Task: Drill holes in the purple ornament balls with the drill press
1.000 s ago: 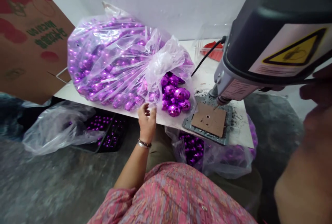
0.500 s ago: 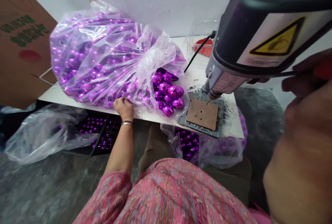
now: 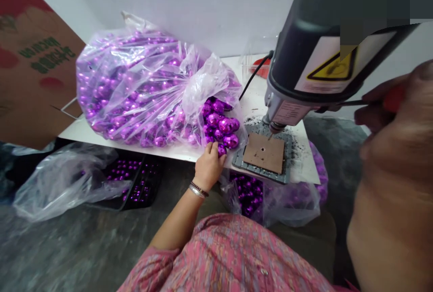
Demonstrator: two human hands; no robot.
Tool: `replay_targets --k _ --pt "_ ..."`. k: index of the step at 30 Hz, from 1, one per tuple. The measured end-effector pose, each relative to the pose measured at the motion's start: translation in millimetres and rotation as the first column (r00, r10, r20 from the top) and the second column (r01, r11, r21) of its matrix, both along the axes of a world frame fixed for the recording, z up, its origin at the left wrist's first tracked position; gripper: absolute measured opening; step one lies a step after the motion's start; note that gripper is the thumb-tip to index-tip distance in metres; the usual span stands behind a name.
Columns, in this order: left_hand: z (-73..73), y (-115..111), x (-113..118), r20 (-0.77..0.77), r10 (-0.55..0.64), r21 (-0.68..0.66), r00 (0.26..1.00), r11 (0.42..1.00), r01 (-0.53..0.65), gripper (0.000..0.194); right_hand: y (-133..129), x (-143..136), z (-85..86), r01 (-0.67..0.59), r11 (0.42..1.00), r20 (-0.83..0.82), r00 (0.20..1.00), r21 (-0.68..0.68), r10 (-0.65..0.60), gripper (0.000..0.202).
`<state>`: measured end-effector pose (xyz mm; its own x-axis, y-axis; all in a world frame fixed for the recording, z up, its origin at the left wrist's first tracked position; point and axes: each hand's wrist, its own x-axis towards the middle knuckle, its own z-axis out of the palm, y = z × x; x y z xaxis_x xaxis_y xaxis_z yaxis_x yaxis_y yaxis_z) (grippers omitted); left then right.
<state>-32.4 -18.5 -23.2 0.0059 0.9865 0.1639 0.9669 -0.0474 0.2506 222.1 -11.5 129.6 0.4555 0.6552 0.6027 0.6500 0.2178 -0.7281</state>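
My left hand [image 3: 209, 165] pinches a shiny purple faceted ball [image 3: 222, 150] at the mouth of a clear plastic bag [image 3: 135, 80]. More balls like it spill from that opening, and the bag is full of them. On the right my right hand [image 3: 404, 120] is closed around the red knob [image 3: 394, 99] of a lever on a bench drill press [image 3: 304, 66]. Its drill bit [image 3: 270, 137] points down over a square brown board [image 3: 264, 153] with a small hole in it. The board lies on the grey base plate [image 3: 238, 159].
A printed cardboard box [image 3: 37, 80] stands at the left. Dark shavings lie on the white table [image 3: 311, 172] around the base plate. Below the table are a black tray [image 3: 126, 192] with purple balls, a loose plastic bag [image 3: 64, 183] and another bag of balls [image 3: 291, 201].
My left hand has moved right along the table edge, from beside the bag to the ball at its opening, and has closed on it. My right hand stays on the lever knob.
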Motion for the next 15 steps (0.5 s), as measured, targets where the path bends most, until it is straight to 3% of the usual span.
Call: replay_targets --k 3,5,7,9,12,15 --pt "-8.9 -0.7 -8.2 -0.014 -0.025 0.005 1.000 1.000 0.025 0.056 2.2 -2.2 5.0 0.066 0.998 -0.005 0.998 0.022 -0.066 0.058" --pt "-11.7 -2.8 -13.3 0.056 -0.042 0.037 0.998 0.999 0.040 0.058 2.4 -4.0 8.8 0.071 0.997 0.034 0.997 0.016 -0.071 0.054" --pt "-9.8 -6.2 -17.2 0.215 -0.072 0.091 0.974 0.994 0.054 0.057 1.6 -4.8 11.3 0.048 0.999 0.065 0.997 -0.006 -0.047 0.053" --pt "-4.1 -10.9 -18.9 0.437 -0.103 0.129 0.894 0.990 0.051 0.055 1.1 -3.9 10.8 0.027 1.000 0.070 0.997 0.001 -0.027 0.057" --pt "6.3 -17.1 -15.8 0.777 -0.103 0.114 0.621 0.993 0.022 0.051 2.5 -0.2 5.4 0.038 0.999 0.043 0.998 0.023 -0.039 0.067" --pt "12.5 -20.3 -6.9 0.981 -0.005 -0.006 0.194 0.998 0.058 0.049 5.3 2.5 0.3 0.017 1.000 -0.019 1.000 0.023 -0.016 0.063"
